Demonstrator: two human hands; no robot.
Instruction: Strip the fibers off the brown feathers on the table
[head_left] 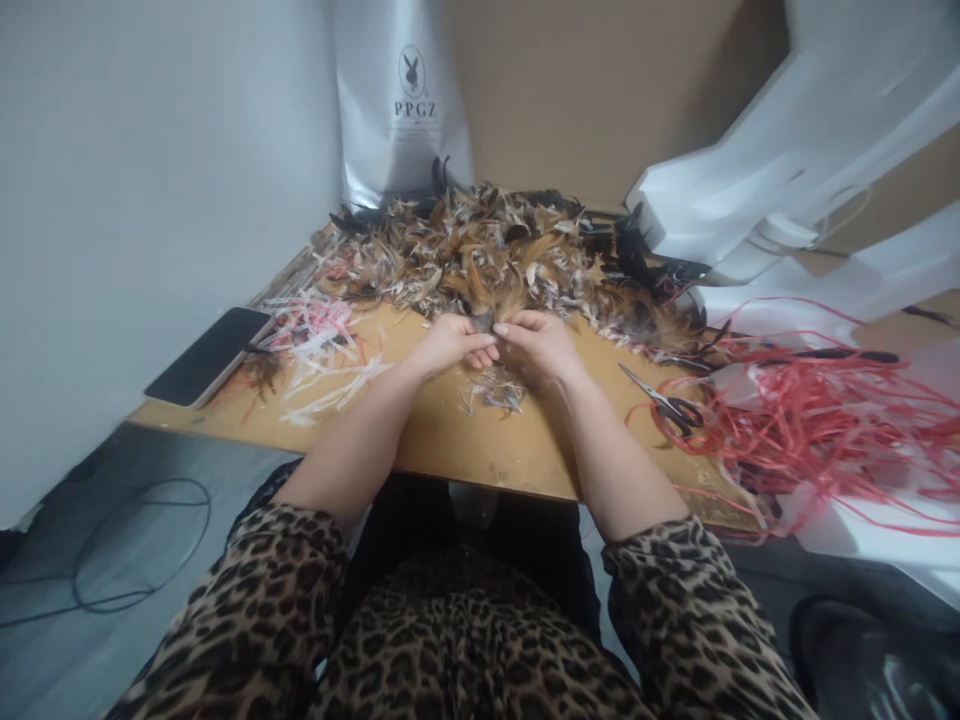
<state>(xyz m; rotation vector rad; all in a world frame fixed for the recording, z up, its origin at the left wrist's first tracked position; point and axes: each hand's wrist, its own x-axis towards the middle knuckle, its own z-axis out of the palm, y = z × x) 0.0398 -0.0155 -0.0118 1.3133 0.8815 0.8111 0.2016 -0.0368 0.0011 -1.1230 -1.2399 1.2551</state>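
My left hand (457, 343) and my right hand (538, 343) meet over the middle of the wooden board (450, 435). Between their fingertips they pinch a small bunch of brown feathers (491, 292), its fluffy tips pointing away from me. Both hands are closed on the base of the bunch, which the fingers partly cover. Just beyond it spreads a large heap of brown and black feathers (450, 240). Below my fingers lies a little pile of pale quill scraps (499, 393). Black-handled scissors (670, 405) rest to the right of my right hand.
A phone (210, 355) lies at the board's left edge, beside white and pink strips (315, 335). At right, a tangle of red strands (832, 420) spills over white plastic. A printed bag (405, 110) stands at the back. A cable (142, 540) loops on the floor.
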